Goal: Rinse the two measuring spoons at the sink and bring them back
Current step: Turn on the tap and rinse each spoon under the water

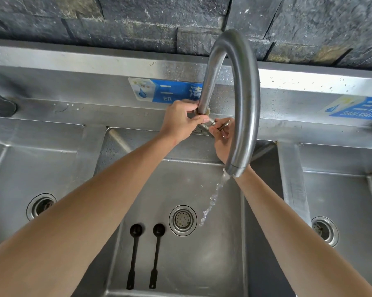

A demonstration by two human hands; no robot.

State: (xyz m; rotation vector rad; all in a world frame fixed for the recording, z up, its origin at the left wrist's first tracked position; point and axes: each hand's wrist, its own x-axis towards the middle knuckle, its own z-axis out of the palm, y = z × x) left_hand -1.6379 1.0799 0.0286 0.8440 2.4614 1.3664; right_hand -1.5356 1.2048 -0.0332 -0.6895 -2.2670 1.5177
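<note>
Two black measuring spoons lie side by side on the floor of the middle steel basin (215, 262), bowls away from me: the left spoon (134, 254) and the right spoon (156, 254). Neither hand touches them. My left hand (179, 121) grips the base of the curved steel faucet (245, 99). My right hand (222, 137) pinches the faucet's lever handle (220, 125), partly hidden behind the spout. A thin stream of water (212, 198) runs from the spout and lands right of the drain (183, 220).
Further basins lie to the left (20, 172) and right (341, 200), each with its own drain. Blue labels (172, 91) are stuck on the steel backsplash under a dark stone wall. A dark faucet base (1, 106) sits at the far left.
</note>
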